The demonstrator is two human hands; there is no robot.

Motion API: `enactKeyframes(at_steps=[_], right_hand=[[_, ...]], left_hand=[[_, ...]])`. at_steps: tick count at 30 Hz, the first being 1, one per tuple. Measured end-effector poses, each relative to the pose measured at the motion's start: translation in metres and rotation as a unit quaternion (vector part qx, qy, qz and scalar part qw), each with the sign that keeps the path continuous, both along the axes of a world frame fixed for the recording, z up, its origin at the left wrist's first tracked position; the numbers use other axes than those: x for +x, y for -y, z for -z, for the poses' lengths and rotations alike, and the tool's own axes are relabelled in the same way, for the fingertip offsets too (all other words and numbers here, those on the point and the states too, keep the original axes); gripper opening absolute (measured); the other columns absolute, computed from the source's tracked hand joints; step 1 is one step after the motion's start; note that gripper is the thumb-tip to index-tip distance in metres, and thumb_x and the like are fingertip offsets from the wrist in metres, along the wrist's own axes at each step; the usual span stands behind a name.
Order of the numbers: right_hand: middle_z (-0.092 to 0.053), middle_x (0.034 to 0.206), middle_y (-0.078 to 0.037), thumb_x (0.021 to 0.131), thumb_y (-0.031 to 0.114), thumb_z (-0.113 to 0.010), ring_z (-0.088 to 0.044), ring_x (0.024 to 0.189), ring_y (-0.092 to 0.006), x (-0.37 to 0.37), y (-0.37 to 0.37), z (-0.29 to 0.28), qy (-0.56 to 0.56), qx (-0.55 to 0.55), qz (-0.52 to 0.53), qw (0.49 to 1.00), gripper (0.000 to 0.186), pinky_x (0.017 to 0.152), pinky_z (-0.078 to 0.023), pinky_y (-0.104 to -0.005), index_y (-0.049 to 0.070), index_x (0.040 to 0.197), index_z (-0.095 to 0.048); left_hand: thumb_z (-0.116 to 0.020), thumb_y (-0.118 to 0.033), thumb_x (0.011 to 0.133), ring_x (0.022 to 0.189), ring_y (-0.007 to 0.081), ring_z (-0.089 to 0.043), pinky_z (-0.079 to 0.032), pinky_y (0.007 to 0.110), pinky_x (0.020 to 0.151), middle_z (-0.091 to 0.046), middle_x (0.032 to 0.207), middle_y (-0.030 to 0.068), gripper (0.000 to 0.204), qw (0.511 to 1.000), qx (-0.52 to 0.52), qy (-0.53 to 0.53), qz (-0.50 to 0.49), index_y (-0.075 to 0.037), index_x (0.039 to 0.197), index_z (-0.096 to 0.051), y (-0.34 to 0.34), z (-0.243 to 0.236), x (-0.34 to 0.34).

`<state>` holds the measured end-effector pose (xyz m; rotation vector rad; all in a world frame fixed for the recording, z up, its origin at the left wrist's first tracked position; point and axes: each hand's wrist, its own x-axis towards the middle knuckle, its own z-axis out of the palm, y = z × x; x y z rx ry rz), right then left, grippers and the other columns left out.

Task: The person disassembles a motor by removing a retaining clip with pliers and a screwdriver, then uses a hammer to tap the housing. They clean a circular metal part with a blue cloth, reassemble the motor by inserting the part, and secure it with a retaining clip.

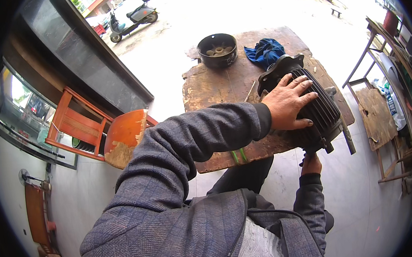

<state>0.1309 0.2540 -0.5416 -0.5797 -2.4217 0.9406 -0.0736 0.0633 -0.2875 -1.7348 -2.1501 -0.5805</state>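
A black finned electric motor (316, 104) lies on its side across the right part of a worn wooden table (213, 90), its flanged end pointing away from me. My left hand (290, 102) rests flat on top of the ribbed housing, fingers spread. Down at the motor's near end, past the table edge, my right hand (311, 164) is closed against a dark part. Its fingers are mostly hidden, so what it grips cannot be made out. Beyond the flange sits a crumpled blue cloth (266, 51). A round black fan cover (217, 51) stands at the table's far side, with a fan-like wheel inside.
Green-handled pliers (239, 156) lie at the table's near edge, partly under my left forearm. An orange wooden chair (125, 136) stands to the left. A wooden rack (382, 116) with boards and bags is on the right. Outside, a scooter (134, 19) is parked.
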Motion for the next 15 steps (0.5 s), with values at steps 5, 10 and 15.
enactKeyframes(at_steps=[5,10,15], right_hand=[[-0.072,0.087,-0.014,0.102,0.013,-0.059,-0.073,0.066,-0.0273,0.003,0.005,-0.008,-0.06,-0.077,0.028,0.995,0.019,0.065,-0.058,-0.0429,0.002,0.116,-0.067],[-0.07,0.086,-0.016,0.102,0.015,-0.061,-0.072,0.068,-0.0321,0.003,0.001,-0.006,0.0,-0.023,0.011,1.0,0.018,0.065,-0.057,-0.0447,0.002,0.113,-0.068],[-0.073,0.093,-0.019,0.102,0.017,-0.062,-0.073,0.072,-0.0334,0.002,-0.007,-0.001,-0.036,0.012,-0.009,0.999,0.018,0.068,-0.059,-0.0444,0.001,0.109,-0.068]], left_hand=[[-0.076,-0.057,0.088,0.157,0.0408,-0.033,-0.02,0.063,0.127,-0.044,0.161,0.0239,0.081,1.0,0.008,-0.005,0.001,-0.011,0.152,-0.056,0.0,0.0,0.001],[-0.076,-0.056,0.088,0.157,0.0405,-0.034,-0.021,0.062,0.127,-0.045,0.161,0.0235,0.081,1.0,0.009,-0.009,-0.002,-0.011,0.152,-0.056,-0.001,0.0,0.001],[-0.076,-0.058,0.087,0.156,0.0425,-0.034,-0.019,0.063,0.128,-0.046,0.159,0.0262,0.081,1.0,0.018,-0.001,0.005,-0.009,0.149,-0.058,-0.001,0.001,0.0]])
